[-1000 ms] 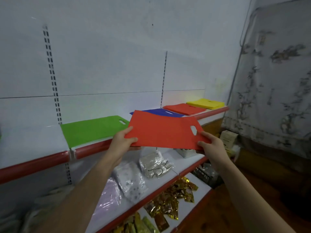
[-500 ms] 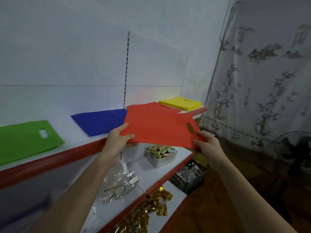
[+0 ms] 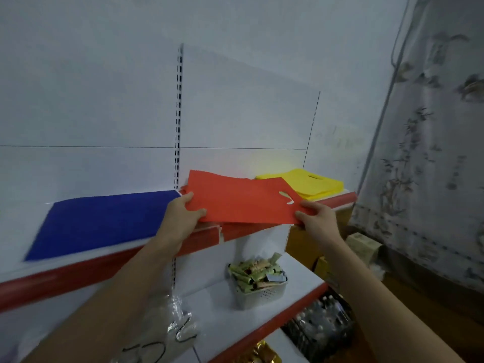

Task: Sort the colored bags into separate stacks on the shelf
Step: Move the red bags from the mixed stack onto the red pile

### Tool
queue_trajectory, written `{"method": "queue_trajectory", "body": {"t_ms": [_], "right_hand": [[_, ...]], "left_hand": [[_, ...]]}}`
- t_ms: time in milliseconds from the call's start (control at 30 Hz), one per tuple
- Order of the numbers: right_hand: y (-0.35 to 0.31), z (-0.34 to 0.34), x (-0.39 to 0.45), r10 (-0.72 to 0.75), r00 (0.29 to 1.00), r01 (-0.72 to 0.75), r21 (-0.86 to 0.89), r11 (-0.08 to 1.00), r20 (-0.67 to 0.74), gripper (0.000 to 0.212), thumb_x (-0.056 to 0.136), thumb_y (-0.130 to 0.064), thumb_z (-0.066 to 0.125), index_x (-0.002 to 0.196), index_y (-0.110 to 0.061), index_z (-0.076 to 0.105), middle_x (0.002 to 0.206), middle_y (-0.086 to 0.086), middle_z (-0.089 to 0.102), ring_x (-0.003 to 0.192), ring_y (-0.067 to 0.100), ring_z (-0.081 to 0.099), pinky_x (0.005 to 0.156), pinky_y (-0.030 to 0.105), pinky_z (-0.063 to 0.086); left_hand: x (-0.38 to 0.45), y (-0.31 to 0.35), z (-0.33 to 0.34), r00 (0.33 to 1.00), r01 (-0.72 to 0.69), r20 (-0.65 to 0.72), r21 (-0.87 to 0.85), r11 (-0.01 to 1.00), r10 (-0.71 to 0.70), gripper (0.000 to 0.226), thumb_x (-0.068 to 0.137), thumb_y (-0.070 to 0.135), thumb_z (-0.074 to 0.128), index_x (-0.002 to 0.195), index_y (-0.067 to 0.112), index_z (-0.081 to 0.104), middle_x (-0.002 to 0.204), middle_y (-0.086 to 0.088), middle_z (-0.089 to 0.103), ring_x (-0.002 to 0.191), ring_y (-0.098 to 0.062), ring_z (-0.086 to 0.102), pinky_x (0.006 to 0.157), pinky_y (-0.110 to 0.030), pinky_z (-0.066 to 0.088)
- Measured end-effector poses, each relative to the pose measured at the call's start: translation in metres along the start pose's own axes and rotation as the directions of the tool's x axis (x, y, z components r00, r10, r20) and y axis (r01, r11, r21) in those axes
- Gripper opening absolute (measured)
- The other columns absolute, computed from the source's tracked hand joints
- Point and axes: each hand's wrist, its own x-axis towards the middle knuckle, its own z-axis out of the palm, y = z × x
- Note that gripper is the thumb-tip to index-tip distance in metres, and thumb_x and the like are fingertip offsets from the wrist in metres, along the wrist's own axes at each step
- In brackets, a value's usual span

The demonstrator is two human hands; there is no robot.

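Single head-worn wide-angle view, facing forward and slightly down at the shelf (image 3: 78, 273) from close by, arm's reach. Angled rightward along its red edge; lower shelves below it, patterned curtain (image 3: 432, 153) right of it.

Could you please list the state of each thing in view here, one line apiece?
Red bag: held flat over the top shelf, between blue and yellow.
Left hand: grip pinching the red bag's left edge.
Right hand: grip pinching its right corner.
Blue bag: lying flat on the shelf.
Yellow stack: lying flat at the shelf's right end.
White basket: upright on the lower shelf, full of packets.
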Motion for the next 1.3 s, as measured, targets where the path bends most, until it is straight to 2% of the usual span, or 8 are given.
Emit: {"method": "queue_trajectory", "body": {"t_ms": [133, 233, 400, 567, 667, 767, 1100, 1300], "right_hand": [[0.017, 0.007, 0.07, -0.087, 0.996, 0.088, -0.04, 0.995, 0.017, 0.022, 0.089, -0.012, 0.069, 0.111, -0.011, 0.069, 0.094, 0.006, 0.07, 0.078, 0.023, 0.069, 0.076, 0.042, 0.06], [0.022, 0.017, 0.108, -0.098, 0.992, 0.102, -0.046, 0.994, 0.078, 0.02, 0.088, -0.01, 0.067, 0.108, -0.008, 0.07, 0.08, 0.008, 0.07, 0.069, 0.025, 0.069, 0.068, 0.036, 0.057], [0.025, 0.035, 0.163, -0.14, 0.968, 0.163, -0.094, 0.982, 0.21, 0.019, 0.095, -0.007, 0.058, 0.109, -0.004, 0.07, 0.086, 0.011, 0.068, 0.067, 0.025, 0.065, 0.066, 0.031, 0.049], [0.043, 0.053, 0.2, -0.175, 0.921, 0.258, -0.207, 0.944, 0.348, 0.024, 0.088, 0.004, 0.049, 0.095, 0.007, 0.072, 0.084, 0.024, 0.07, 0.074, 0.034, 0.065, 0.076, 0.046, 0.055], [0.051, 0.056, 0.212, -0.175, 0.886, 0.332, -0.325, 0.885, 0.429, 0.024, 0.087, 0.003, 0.053, 0.1, 0.003, 0.074, 0.098, 0.02, 0.072, 0.09, 0.03, 0.063, 0.078, 0.034, 0.048], [0.057, 0.062, 0.222, -0.169, 0.853, 0.404, -0.42, 0.813, 0.494, 0.027, 0.088, 0.0, 0.054, 0.108, -0.001, 0.072, 0.111, 0.018, 0.07, 0.105, 0.034, 0.062, 0.082, 0.03, 0.045], [0.045, 0.083, 0.221, -0.345, 0.842, 0.537, -0.715, 0.449, 0.416, 0.024, 0.095, -0.02, 0.049, 0.113, -0.015, 0.064, 0.121, 0.01, 0.049, 0.121, 0.033, 0.036, 0.096, 0.045, 0.036], [0.017, 0.082, 0.199, -0.339, 0.695, 0.629, -0.309, 0.713, 0.634, 0.018, 0.087, -0.018, 0.057, 0.101, -0.014, 0.068, 0.11, 0.01, 0.068, 0.106, 0.03, 0.061, 0.085, 0.035, 0.05]], "left_hand": [[0.024, 0.001, 0.039, 0.995, 0.058, -0.087, 0.155, 0.986, -0.045, 0.065, 0.092, 0.007, 0.063, 0.148, 0.002, 0.032, 0.153, -0.014, 0.036, 0.135, -0.027, 0.042, 0.108, -0.031, 0.033], [0.038, 0.007, 0.059, 0.985, 0.107, -0.157, 0.22, 0.97, -0.074, 0.065, 0.091, 0.007, 0.065, 0.147, -0.002, 0.033, 0.149, -0.017, 0.041, 0.129, -0.03, 0.049, 0.108, -0.033, 0.038], [0.057, 0.01, 0.079, 0.966, 0.191, -0.226, 0.296, 0.936, -0.125, 0.053, 0.09, 0.006, 0.065, 0.139, -0.002, 0.046, 0.128, -0.016, 0.059, 0.091, -0.016, 0.059, 0.075, -0.021, 0.044], [0.073, 0.006, 0.094, 0.956, 0.246, -0.26, 0.442, 0.863, -0.139, 0.043, 0.092, 0.002, 0.061, 0.133, -0.002, 0.049, 0.128, -0.016, 0.057, 0.09, -0.015, 0.052, 0.074, -0.019, 0.041], [0.081, -0.005, 0.098, 0.965, 0.234, -0.235, 0.583, 0.778, -0.114, 0.036, 0.09, 0.008, 0.063, 0.124, 0.0, 0.056, 0.126, -0.015, 0.057, 0.107, -0.027, 0.055, 0.091, -0.03, 0.044], [0.091, -0.017, 0.1, 0.973, 0.217, -0.205, 0.65, 0.729, -0.106, 0.023, 0.089, 0.009, 0.06, 0.111, 0.003, 0.062, 0.112, -0.008, 0.058, 0.092, -0.02, 0.052, 0.088, -0.033, 0.046], [0.099, -0.012, 0.107, 0.98, 0.197, -0.133, 0.753, 0.628, -0.148, 0.051, 0.096, 0.021, 0.054, 0.144, 0.008, 0.043, 0.153, -0.012, 0.034, 0.136, -0.029, 0.039, 0.109, -0.037, 0.036], [0.076, 0.009, 0.105, 0.959, 0.219, -0.284, 0.761, 0.611, 0.011, 0.043, 0.093, 0.026, 0.055, 0.135, 0.014, 0.055, 0.139, -0.006, 0.054, 0.13, -0.026, 0.044, 0.106, -0.042, 0.041]]}}
